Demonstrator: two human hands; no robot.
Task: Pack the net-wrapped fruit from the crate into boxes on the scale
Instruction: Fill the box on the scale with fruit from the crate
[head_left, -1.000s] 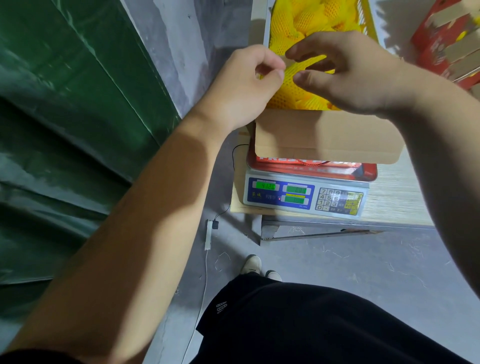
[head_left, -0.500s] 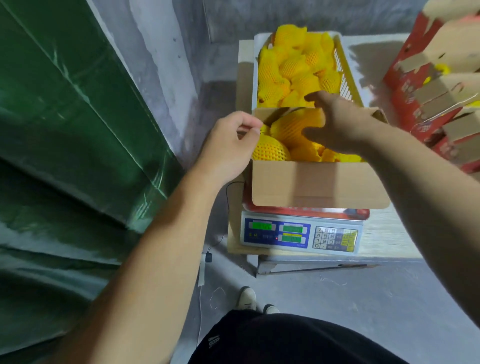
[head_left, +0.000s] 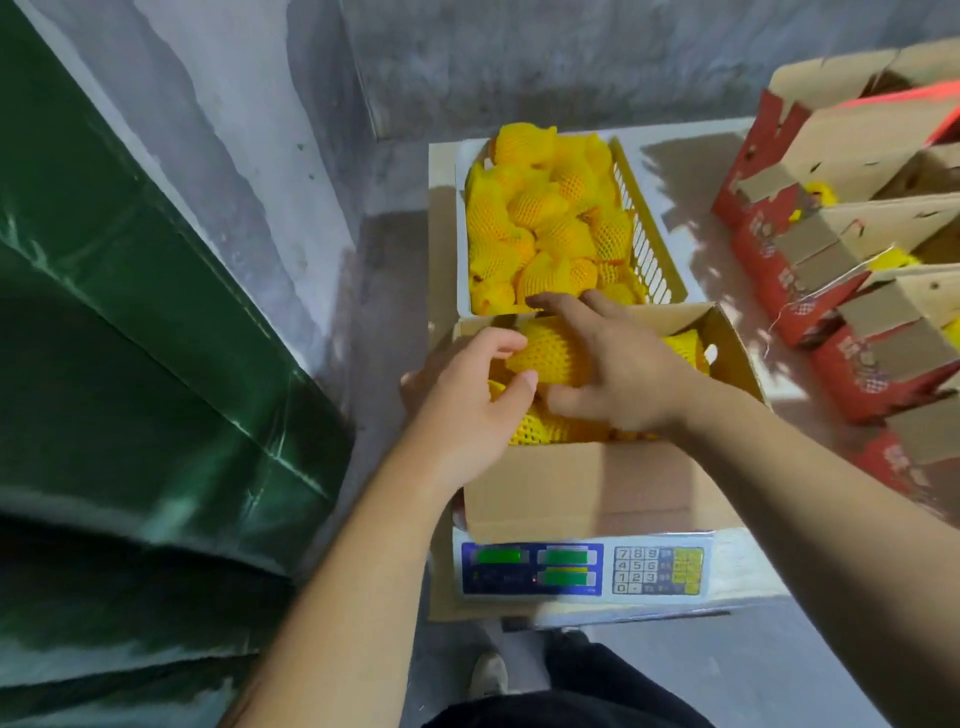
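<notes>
Open cardboard box (head_left: 597, 486) on the scale (head_left: 582, 571), net-wrapped fruit (head_left: 545, 353) on top inside the box, left hand (head_left: 467, 400) and right hand (head_left: 613, 364) both curled around it, yellow crate (head_left: 644, 244) of more fruit just behind the box

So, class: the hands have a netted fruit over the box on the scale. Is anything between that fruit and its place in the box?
Nothing visible blocks it. The left hand and right hand hold the fruit inside the open box, whose flaps stand clear. It sits on other netted fruit already packed there.
</notes>
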